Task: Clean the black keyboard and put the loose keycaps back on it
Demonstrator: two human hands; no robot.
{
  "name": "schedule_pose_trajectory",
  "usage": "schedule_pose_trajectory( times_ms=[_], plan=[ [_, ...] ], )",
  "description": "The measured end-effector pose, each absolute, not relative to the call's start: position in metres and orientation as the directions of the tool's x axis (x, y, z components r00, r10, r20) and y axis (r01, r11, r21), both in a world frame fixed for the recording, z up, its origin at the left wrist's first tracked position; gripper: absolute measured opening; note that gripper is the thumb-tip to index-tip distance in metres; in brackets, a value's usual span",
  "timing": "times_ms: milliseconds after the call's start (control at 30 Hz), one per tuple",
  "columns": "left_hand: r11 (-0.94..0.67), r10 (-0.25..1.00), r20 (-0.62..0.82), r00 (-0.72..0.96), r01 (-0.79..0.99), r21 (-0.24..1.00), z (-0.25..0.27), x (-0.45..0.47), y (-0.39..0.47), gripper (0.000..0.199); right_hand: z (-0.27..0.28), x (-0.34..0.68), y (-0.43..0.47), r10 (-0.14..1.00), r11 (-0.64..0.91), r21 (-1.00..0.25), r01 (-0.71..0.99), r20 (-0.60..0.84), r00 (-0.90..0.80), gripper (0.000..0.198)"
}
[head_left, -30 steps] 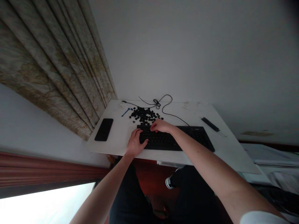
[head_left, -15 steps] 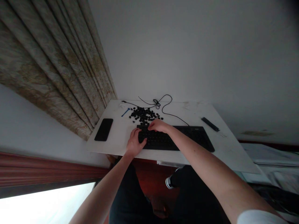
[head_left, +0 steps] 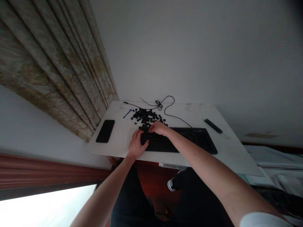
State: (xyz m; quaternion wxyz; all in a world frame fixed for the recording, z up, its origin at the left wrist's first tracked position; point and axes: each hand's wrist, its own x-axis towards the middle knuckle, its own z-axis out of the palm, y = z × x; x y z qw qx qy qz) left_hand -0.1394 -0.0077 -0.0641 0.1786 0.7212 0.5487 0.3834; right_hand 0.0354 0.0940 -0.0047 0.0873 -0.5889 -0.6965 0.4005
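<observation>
A black keyboard (head_left: 163, 145) lies along the front of the white desk, and parts of its upper left keys are hidden by my hands. My left hand (head_left: 136, 144) grips the keyboard's left end, thumb toward the front and fingers over the back corner. Over the upper left rows, my right hand (head_left: 158, 127) is pinched, its fingertips at the keys; whatever sits between them is too small and dark to make out. Just behind the keyboard is a loose heap of black keycaps (head_left: 145, 115). A blue keycap puller (head_left: 127, 113) lies left of the heap.
At the left of the desk (head_left: 120, 138) rests a black phone (head_left: 105, 131). The keyboard's cable (head_left: 174, 101) loops behind the keycaps. To the right lies a dark narrow bar (head_left: 213, 125). A patterned curtain (head_left: 71, 63) hangs at the left, beside the wall.
My right hand has shifted slightly left along the upper keys, still pinched. My left hand, the keyboard and the heap look the same.
</observation>
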Motion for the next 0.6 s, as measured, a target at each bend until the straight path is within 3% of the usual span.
schedule_pose_trajectory(
  times_ms=[300,600],
  plan=[
    [-0.334,0.929,0.353,0.11,0.66,0.674,-0.0644,-0.1402,-0.0073,0.048,-0.0049,0.035,0.0975,0.881,-0.052,-0.637,0.769,-0.393,-0.265,0.006],
    [-0.336,0.928,0.354,0.114,0.666,0.666,-0.063,-0.1395,-0.008,0.05,-0.004,0.0314,0.095,0.9,0.033,-0.556,0.831,-0.345,-0.267,0.013]
  ],
)
